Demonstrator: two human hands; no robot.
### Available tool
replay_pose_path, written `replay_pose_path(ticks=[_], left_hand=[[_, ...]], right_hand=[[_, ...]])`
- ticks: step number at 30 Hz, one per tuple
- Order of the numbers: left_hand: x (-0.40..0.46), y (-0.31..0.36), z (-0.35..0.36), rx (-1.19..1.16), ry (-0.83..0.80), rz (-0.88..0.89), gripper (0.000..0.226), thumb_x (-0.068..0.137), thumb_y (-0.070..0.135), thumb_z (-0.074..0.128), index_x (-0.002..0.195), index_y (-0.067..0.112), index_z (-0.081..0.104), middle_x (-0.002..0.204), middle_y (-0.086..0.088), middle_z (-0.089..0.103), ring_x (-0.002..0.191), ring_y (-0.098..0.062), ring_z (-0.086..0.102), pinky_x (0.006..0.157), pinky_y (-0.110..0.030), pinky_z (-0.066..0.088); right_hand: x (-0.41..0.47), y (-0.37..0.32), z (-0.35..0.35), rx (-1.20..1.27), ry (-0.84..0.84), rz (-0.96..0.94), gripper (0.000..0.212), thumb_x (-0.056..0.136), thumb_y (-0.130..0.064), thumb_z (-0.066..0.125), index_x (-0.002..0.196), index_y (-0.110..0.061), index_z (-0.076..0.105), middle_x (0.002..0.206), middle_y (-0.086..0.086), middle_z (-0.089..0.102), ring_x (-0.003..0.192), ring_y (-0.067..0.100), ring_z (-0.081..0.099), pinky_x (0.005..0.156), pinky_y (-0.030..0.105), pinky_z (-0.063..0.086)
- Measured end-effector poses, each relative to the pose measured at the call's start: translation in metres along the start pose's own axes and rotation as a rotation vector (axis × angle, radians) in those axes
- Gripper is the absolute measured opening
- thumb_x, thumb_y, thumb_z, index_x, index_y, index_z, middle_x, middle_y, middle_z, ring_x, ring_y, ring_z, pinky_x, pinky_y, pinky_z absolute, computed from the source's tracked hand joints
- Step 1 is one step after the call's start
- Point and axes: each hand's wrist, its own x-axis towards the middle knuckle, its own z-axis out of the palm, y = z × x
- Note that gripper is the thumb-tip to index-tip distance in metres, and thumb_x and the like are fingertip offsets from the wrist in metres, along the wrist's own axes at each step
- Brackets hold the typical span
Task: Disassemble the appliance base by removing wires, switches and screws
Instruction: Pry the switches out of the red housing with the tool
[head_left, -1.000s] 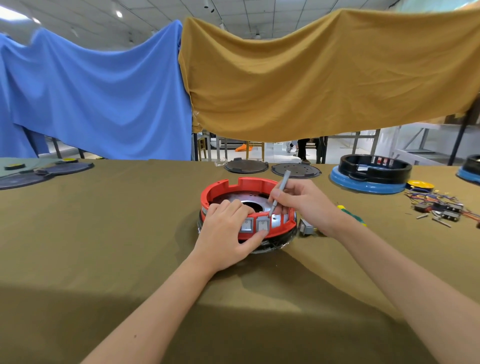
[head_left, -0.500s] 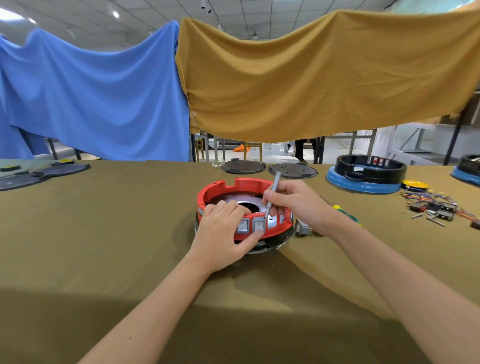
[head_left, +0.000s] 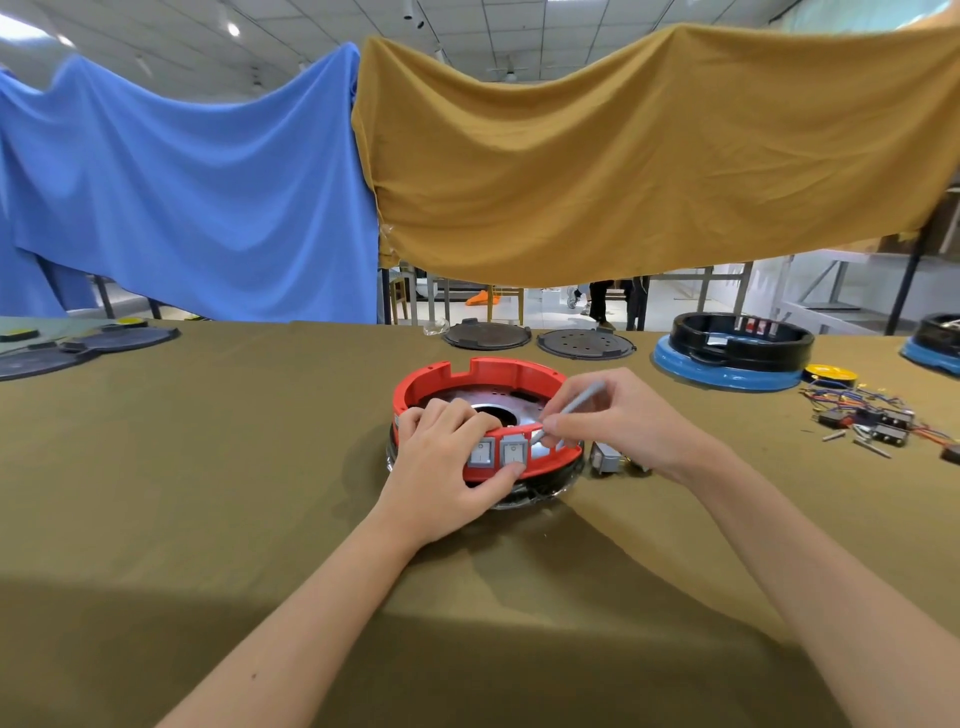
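A round red appliance base (head_left: 483, 371) sits mid-table with a shiny metal plate inside and two grey rocker switches (head_left: 498, 451) in its near wall. My left hand (head_left: 447, 467) grips that near wall, fingers curled over the rim and thumb under the switches. My right hand (head_left: 618, 418) pinches a thin grey tool (head_left: 574, 408), its tip down inside the rim just right of the switches. A small grey metal part (head_left: 605, 460) lies on the cloth beside the base, partly hidden by my right wrist.
The table is covered in olive cloth (head_left: 208, 467). Removed wires, switches and screws (head_left: 872, 415) lie at the right. A black and blue base (head_left: 732, 351) and two dark round plates (head_left: 535, 340) stand at the back. More dark plates (head_left: 78, 348) lie far left.
The grey tool has tilted from nearly upright to leaning right, and its tip has gone lower behind the near wall. My left hand keeps the same hold on the base.
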Motion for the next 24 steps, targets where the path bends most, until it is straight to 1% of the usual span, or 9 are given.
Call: replay_pose_path(ticks=[3,5,7,10,13,17,20,22,24], left_hand=[[0.000,0.001,-0.001,0.003,-0.001,-0.016,0.039,0.084,0.057,0.058,0.107,0.027,0.064,0.098,0.013,0.054,0.096,-0.010,0.048,0.091,-0.036,0.031],[0.000,0.002,-0.002,-0.002,-0.012,-0.014,0.039,0.084,0.056,0.057,0.108,0.026,0.064,0.099,0.013,0.054,0.097,-0.010,0.048,0.092,-0.035,0.031],[0.000,0.001,-0.003,0.007,-0.022,-0.013,0.040,0.085,0.057,0.055,0.108,0.026,0.064,0.100,0.013,0.055,0.096,-0.011,0.048,0.093,-0.036,0.032],[0.000,0.001,-0.003,0.019,-0.033,-0.018,0.042,0.085,0.059,0.053,0.109,0.025,0.064,0.101,0.012,0.056,0.095,-0.012,0.050,0.092,-0.038,0.034],[0.001,0.003,-0.004,0.018,-0.036,-0.013,0.044,0.086,0.058,0.051,0.109,0.023,0.065,0.101,0.011,0.057,0.093,-0.013,0.051,0.091,-0.039,0.034],[0.001,0.003,-0.004,0.006,-0.031,-0.009,0.044,0.089,0.056,0.047,0.110,0.022,0.065,0.101,0.010,0.057,0.093,-0.014,0.050,0.091,-0.036,0.031],[0.001,0.003,-0.004,-0.006,-0.043,-0.008,0.043,0.091,0.054,0.045,0.110,0.021,0.065,0.102,0.010,0.057,0.095,-0.014,0.049,0.090,-0.036,0.030],[0.001,0.003,-0.004,-0.025,-0.047,-0.014,0.042,0.092,0.053,0.043,0.110,0.021,0.065,0.101,0.010,0.056,0.096,-0.014,0.049,0.092,-0.038,0.032],[0.000,0.002,-0.004,-0.043,-0.047,-0.023,0.041,0.093,0.052,0.042,0.110,0.022,0.065,0.101,0.011,0.056,0.096,-0.013,0.049,0.093,-0.040,0.033]], right_hand=[[-0.013,0.017,0.007,0.090,0.080,0.028,0.005,0.085,-0.007,0.076,0.089,-0.010,0.077,0.086,0.004,0.076,0.074,0.009,0.070,0.062,0.016,0.052],[-0.018,0.025,0.010,0.154,0.112,0.055,0.010,0.085,-0.004,0.076,0.094,-0.008,0.075,0.089,0.005,0.077,0.079,0.015,0.072,0.065,0.021,0.056],[-0.018,0.030,0.013,0.149,0.112,0.066,0.011,0.086,-0.006,0.074,0.097,-0.007,0.072,0.085,0.008,0.077,0.072,0.017,0.070,0.064,0.026,0.057],[-0.018,0.035,0.016,0.167,0.107,0.097,0.011,0.090,-0.012,0.072,0.097,-0.004,0.069,0.074,0.010,0.072,0.061,0.016,0.060,0.055,0.023,0.051],[-0.017,0.040,0.017,0.104,0.112,0.123,0.014,0.091,-0.017,0.072,0.094,-0.004,0.071,0.065,0.005,0.065,0.052,0.010,0.051,0.047,0.017,0.041],[-0.013,0.045,0.014,0.170,0.101,0.164,0.016,0.090,-0.018,0.073,0.092,-0.002,0.073,0.065,0.003,0.060,0.051,0.010,0.041,0.045,0.018,0.031],[-0.011,0.045,0.017,0.134,0.185,0.114,0.012,0.086,-0.018,0.077,0.087,-0.009,0.069,0.069,-0.008,0.065,0.053,0.000,0.054,0.045,0.011,0.037],[-0.010,0.046,0.020,0.044,0.260,0.058,0.020,0.084,-0.020,0.079,0.083,-0.013,0.060,0.076,-0.008,0.065,0.060,-0.007,0.058,0.049,0.010,0.042],[-0.011,0.047,0.021,-0.061,0.282,-0.020,0.024,0.084,-0.022,0.079,0.080,-0.014,0.056,0.076,-0.005,0.062,0.064,-0.003,0.057,0.054,0.013,0.045]])
